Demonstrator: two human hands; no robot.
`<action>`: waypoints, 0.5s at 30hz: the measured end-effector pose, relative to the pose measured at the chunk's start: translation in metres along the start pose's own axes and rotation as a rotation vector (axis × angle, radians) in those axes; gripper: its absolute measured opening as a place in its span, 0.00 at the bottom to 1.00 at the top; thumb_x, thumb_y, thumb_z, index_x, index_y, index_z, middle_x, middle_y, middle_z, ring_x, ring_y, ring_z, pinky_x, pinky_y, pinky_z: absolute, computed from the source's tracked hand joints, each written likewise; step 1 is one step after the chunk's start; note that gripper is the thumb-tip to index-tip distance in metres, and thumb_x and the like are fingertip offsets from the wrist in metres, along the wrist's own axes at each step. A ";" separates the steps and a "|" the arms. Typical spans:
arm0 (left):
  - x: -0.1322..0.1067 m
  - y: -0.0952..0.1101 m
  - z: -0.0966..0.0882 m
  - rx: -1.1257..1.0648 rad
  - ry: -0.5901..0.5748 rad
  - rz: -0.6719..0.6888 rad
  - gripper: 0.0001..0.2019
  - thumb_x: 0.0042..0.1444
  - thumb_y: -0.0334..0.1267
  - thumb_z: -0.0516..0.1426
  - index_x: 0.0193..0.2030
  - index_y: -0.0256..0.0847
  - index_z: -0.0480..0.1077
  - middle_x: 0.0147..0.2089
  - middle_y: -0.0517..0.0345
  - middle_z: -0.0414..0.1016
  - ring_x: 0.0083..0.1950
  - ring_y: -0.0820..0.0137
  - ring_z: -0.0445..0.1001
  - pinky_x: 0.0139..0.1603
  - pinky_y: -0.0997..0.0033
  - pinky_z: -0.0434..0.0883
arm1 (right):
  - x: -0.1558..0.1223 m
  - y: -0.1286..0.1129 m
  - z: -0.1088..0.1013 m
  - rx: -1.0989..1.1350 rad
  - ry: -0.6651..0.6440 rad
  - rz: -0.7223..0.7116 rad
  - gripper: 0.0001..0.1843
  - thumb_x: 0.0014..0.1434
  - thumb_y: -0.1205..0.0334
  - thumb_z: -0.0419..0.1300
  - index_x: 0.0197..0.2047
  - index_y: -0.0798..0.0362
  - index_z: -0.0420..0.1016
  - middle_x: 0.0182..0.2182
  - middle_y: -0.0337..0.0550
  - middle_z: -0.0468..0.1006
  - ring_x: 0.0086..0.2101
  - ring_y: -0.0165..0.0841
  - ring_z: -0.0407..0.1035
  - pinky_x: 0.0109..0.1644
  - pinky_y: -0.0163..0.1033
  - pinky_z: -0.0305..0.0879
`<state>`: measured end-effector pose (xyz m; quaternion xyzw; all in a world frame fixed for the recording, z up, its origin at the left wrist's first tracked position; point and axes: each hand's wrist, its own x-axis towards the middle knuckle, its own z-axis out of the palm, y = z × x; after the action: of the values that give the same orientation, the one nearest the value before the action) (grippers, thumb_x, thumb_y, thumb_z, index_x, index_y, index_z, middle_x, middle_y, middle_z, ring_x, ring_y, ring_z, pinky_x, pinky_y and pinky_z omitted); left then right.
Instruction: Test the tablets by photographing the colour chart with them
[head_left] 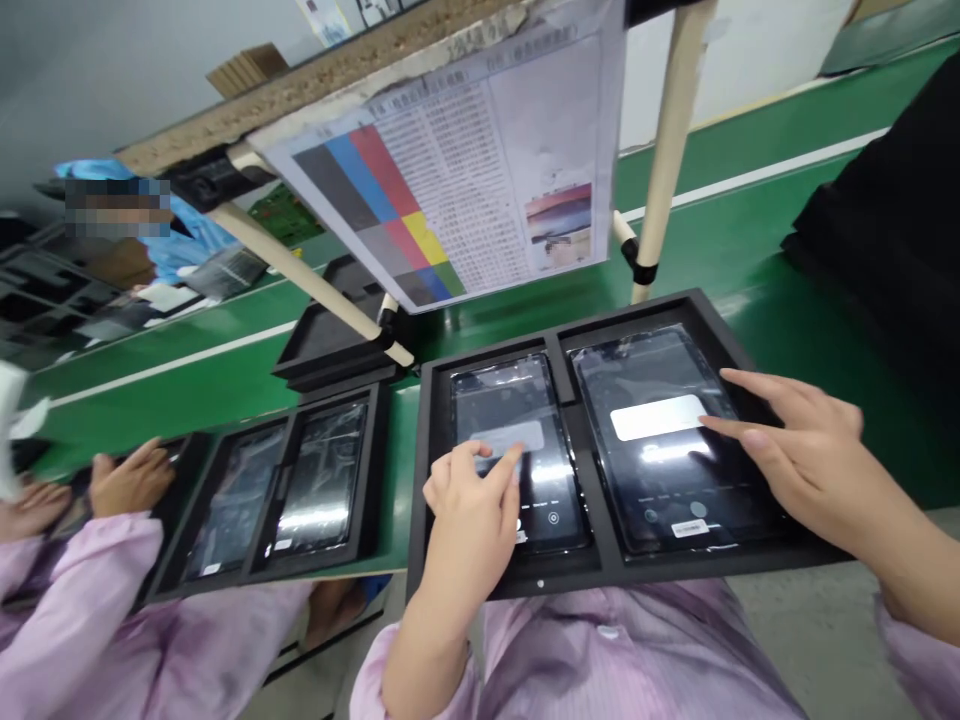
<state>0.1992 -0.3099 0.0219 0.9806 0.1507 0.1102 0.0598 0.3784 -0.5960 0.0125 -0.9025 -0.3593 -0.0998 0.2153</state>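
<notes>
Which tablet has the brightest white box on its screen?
The right tablet in the near tray, touched by the right hand; the left tablet has a dimmer grey box.

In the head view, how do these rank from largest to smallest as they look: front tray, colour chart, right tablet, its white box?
1. front tray
2. colour chart, slightly smaller; it hangs farther away, so its true size is unsure
3. right tablet
4. white box
</notes>
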 end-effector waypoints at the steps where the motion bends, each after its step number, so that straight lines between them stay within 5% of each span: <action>1: 0.001 0.004 -0.002 0.004 -0.006 0.001 0.20 0.65 0.34 0.51 0.58 0.56 0.76 0.52 0.45 0.67 0.51 0.54 0.64 0.48 0.52 0.67 | -0.001 0.001 -0.001 -0.008 0.030 -0.010 0.37 0.73 0.43 0.34 0.45 0.43 0.85 0.59 0.53 0.72 0.57 0.56 0.67 0.52 0.64 0.64; 6: 0.010 0.020 -0.008 0.014 -0.023 -0.004 0.20 0.63 0.31 0.52 0.57 0.52 0.77 0.51 0.45 0.67 0.51 0.55 0.64 0.49 0.52 0.67 | -0.005 0.019 -0.003 0.037 0.030 -0.040 0.37 0.72 0.40 0.34 0.52 0.47 0.82 0.58 0.62 0.70 0.57 0.57 0.67 0.47 0.63 0.67; 12: 0.015 0.029 -0.001 0.094 -0.061 0.028 0.20 0.64 0.32 0.54 0.58 0.54 0.76 0.50 0.47 0.67 0.49 0.57 0.65 0.49 0.53 0.66 | -0.007 0.029 0.005 -0.011 0.015 -0.088 0.35 0.72 0.43 0.34 0.50 0.41 0.82 0.58 0.57 0.71 0.56 0.57 0.68 0.45 0.66 0.67; 15: 0.010 0.017 -0.006 0.087 0.001 -0.039 0.20 0.65 0.34 0.53 0.60 0.55 0.74 0.49 0.48 0.67 0.49 0.58 0.66 0.49 0.54 0.67 | -0.008 0.028 0.010 0.008 0.015 -0.072 0.33 0.72 0.45 0.34 0.53 0.41 0.80 0.59 0.56 0.69 0.59 0.57 0.65 0.47 0.67 0.65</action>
<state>0.2121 -0.3228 0.0326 0.9791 0.1743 0.1029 0.0192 0.3927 -0.6148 -0.0076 -0.8874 -0.3903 -0.1128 0.2179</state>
